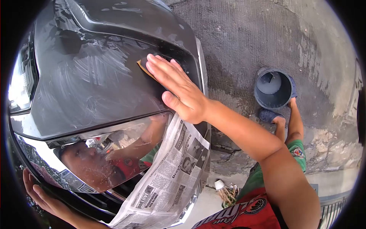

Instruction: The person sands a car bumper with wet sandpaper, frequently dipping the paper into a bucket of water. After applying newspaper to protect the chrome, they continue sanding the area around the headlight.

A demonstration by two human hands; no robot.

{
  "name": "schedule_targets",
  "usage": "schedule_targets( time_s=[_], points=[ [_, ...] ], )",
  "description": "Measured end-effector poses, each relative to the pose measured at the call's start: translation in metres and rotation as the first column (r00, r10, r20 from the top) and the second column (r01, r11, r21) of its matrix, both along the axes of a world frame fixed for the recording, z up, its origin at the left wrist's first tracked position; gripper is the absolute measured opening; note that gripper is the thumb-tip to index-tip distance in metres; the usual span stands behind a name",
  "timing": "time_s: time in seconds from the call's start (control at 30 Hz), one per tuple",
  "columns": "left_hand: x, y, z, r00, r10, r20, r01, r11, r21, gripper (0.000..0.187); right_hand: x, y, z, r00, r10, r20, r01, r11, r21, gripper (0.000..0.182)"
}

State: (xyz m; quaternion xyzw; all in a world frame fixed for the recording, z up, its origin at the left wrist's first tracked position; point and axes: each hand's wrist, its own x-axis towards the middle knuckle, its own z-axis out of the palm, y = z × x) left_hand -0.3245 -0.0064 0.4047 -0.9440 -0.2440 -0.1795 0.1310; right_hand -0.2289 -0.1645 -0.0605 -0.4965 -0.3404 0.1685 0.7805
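Observation:
My right hand lies nearly flat on the dark grey car body panel, pressing a folded sheet of sandpaper against it near the right edge. Only the sheet's brown edge and a bit of its dark face show; the palm hides the rest. Whitish smears streak the panel around it. At the lower left, my left hand rests with fingers apart against the car's black lower part, its fingertips partly in shadow. Newspaper hangs over the car beside a glossy reflecting panel.
A dark bucket with cloudy liquid and a dark piece inside stands on the rough concrete, close to my feet in blue clogs. A lamp is at the car's far left. A white cup-like thing is near the newspaper.

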Motion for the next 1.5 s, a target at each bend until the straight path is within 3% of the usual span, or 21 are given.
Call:
schedule_targets(
  time_s=[0.13,0.2,0.23,0.37,0.5,0.6,0.73,0.87,0.97,1.07,1.17,1.27,1.3,1.33,1.4,1.43,1.5],
  points=[
    [0.005,-0.011,-0.022,0.979,-0.004,0.203,0.039,0.986,-0.165,0.063,-0.01,0.003,0.002,0.993,-0.046,-0.109,0.048,0.999,0.016,0.072],
    [0.003,-0.009,-0.021,0.98,0.015,0.199,0.013,0.99,-0.139,0.064,0.028,0.017,0.016,0.998,-0.03,0.06,0.031,1.0,-0.001,0.07],
    [0.002,-0.01,-0.021,0.98,0.031,0.196,-0.005,0.991,-0.132,0.064,0.033,0.022,0.017,0.999,-0.024,0.022,0.023,0.999,0.027,0.069],
    [0.002,-0.008,-0.02,0.986,0.006,0.167,0.022,0.985,-0.168,0.067,0.013,-0.012,-0.032,0.991,0.091,0.1,-0.074,0.983,-0.167,0.068],
    [0.006,-0.013,-0.019,0.997,0.052,0.049,-0.054,0.998,0.041,0.073,0.078,0.007,-0.007,0.961,0.244,0.128,-0.233,0.967,-0.099,0.073],
    [0.002,-0.006,-0.014,0.997,0.057,0.05,-0.057,0.998,0.002,0.077,0.073,-0.014,-0.03,0.913,0.408,0.02,-0.406,0.912,-0.063,0.072],
    [0.003,-0.009,-0.02,0.998,0.059,0.009,-0.059,0.998,0.014,0.084,0.095,0.004,-0.021,0.906,0.417,0.071,-0.419,0.908,0.013,0.072],
    [0.007,-0.013,-0.022,0.998,0.057,0.033,-0.058,0.998,0.034,0.086,0.08,-0.019,-0.05,0.835,0.55,-0.005,-0.549,0.833,-0.063,0.076],
    [0.006,-0.013,-0.019,0.999,0.051,-0.01,-0.05,0.996,0.079,0.087,0.105,0.01,-0.018,0.868,0.462,0.183,-0.451,0.887,-0.102,0.082],
    [0.007,-0.015,-0.018,0.997,0.081,-0.018,-0.078,0.99,0.12,0.087,0.13,0.017,0.008,0.854,0.464,0.237,-0.439,0.886,-0.15,0.083],
    [0.005,-0.014,-0.015,0.998,0.065,0.019,-0.067,0.989,0.129,0.087,0.097,-0.006,-0.044,0.854,0.484,0.189,-0.451,0.871,-0.194,0.081],
    [0.009,-0.016,-0.021,0.998,0.066,-0.014,-0.064,0.991,0.115,0.087,0.139,0.018,0.008,0.855,0.44,0.275,-0.433,0.897,-0.086,0.08],
    [0.007,-0.015,-0.017,0.996,0.077,-0.038,-0.071,0.989,0.131,0.088,0.148,0.033,0.025,0.883,0.33,0.333,-0.358,0.933,0.026,0.079],
    [0.004,-0.015,-0.017,0.996,0.075,-0.043,-0.069,0.989,0.128,0.087,0.156,0.034,0.036,0.863,0.384,0.329,-0.4,0.916,-0.02,0.079],
    [0.003,-0.009,-0.012,0.998,0.053,-0.045,-0.047,0.992,0.117,0.087,0.132,0.023,-0.007,0.887,0.336,0.317,-0.359,0.933,0.016,0.08],
    [0.002,-0.009,-0.011,0.998,0.056,-0.029,-0.052,0.991,0.12,0.086,0.121,0.004,-0.028,0.859,0.465,0.212,-0.455,0.885,-0.098,0.081],
    [0.002,-0.012,-0.016,0.998,0.061,-0.02,-0.058,0.991,0.121,0.086,0.126,0.008,-0.028,0.864,0.403,0.302,-0.407,0.912,-0.052,0.081]
  ],
)
